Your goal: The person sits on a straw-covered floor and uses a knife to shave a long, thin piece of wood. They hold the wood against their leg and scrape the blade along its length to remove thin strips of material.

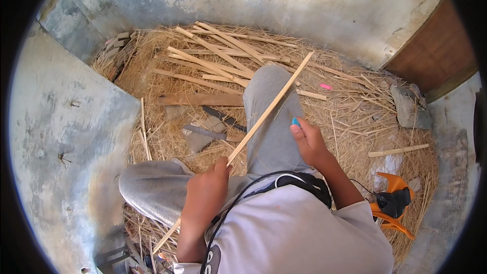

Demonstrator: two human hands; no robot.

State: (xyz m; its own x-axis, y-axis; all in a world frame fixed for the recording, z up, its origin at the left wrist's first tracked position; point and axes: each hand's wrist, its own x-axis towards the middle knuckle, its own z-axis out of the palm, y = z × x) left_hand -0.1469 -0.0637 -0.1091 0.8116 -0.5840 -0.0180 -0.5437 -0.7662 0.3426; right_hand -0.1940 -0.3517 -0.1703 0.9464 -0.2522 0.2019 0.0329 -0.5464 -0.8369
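A long pale wooden strip, likely split bamboo (274,104), runs slantwise across my lap. My left hand (208,185) is closed round its lower part, and its tail comes out below my forearm. Its far end rises past my raised right knee. My right hand (310,143) is closed beside that knee, apart from the strip. A small bright blue bit (296,122) shows at its fingertips, too small to tell whether it is held or wrapped on a finger. In front of my legs lies a knife (205,132) with a grey blade and wooden handle.
Several split strips (213,66) lie piled ahead on straw-like shavings. Near the knife are a dark flat bar (223,116) and a wooden board (200,99). Plastered walls (76,137) stand close around. An orange and black object (394,204) lies at my right, below a stone (410,107).
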